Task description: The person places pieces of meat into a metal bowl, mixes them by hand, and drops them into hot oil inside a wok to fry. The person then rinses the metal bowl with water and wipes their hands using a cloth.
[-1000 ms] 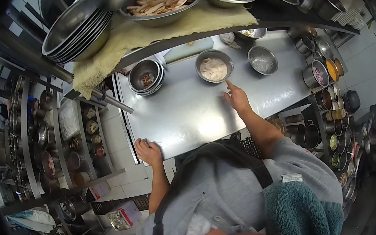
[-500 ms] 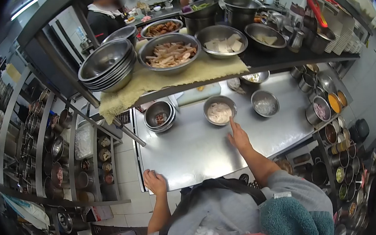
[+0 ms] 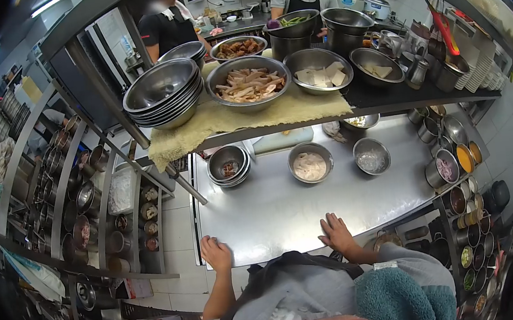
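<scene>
My left hand (image 3: 216, 253) rests on the front left corner of the steel table (image 3: 269, 221), fingers loosely bent and holding nothing. Near the front edge, my right hand (image 3: 337, 234) lies on the tabletop with its fingers apart and nothing in them. Beyond it stands a metal bowl (image 3: 329, 169) of pale, creamy-looking food (image 3: 310, 166). To that bowl's right is a smaller metal bowl (image 3: 372, 156) with whitish, translucent contents. Stacked metal bowls (image 3: 231, 179), with some reddish bits in the top one, stand at the back left.
A shelf (image 3: 252, 119) above carries stacked empty bowls (image 3: 162, 95), a bowl of cut pale strips (image 3: 249, 86) and a bowl of white slabs (image 3: 319, 72). Pots (image 3: 442, 168) line the right side, a rack (image 3: 84, 240) the left. Two people stand behind the shelf.
My right hand has drawn back from the rim of the creamy food bowl to the table's front edge. My left hand stays at the corner. The view has shifted slightly.
</scene>
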The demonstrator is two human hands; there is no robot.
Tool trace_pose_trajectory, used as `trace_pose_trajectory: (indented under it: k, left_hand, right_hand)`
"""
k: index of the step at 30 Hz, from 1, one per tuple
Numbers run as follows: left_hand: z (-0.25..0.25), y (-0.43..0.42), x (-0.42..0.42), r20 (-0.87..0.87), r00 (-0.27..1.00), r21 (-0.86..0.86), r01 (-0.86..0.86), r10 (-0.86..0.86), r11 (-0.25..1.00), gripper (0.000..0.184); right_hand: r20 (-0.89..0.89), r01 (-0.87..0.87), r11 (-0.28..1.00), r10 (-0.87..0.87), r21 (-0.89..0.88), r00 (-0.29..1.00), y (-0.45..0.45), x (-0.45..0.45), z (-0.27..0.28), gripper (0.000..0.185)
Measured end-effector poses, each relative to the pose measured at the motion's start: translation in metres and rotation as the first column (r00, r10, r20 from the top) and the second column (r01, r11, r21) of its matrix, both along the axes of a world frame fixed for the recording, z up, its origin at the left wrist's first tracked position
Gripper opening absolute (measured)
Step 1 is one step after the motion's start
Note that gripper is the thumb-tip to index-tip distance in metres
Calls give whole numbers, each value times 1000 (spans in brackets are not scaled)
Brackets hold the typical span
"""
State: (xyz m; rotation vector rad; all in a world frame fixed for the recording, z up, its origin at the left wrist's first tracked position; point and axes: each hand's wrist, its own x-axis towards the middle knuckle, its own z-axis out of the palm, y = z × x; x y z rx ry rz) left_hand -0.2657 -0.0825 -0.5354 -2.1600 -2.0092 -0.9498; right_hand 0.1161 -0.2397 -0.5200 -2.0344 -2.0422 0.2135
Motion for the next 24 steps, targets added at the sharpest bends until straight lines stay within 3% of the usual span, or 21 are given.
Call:
trace_pose_trajectory:
  k: [5, 24]
  left_hand:
    - [-2, -2, -1, -4, 1000, -14, -3, 3, 1000, 22]
    - [-1, -2, -1, 14, 1000, 11, -1, 1, 1000, 20]
  right_hand:
    - [-50, 89, 995, -90, -34, 995, 8, -4, 2, 61]
    - [-98, 120, 991, -125, -52, 987, 15, -3, 1, 60]
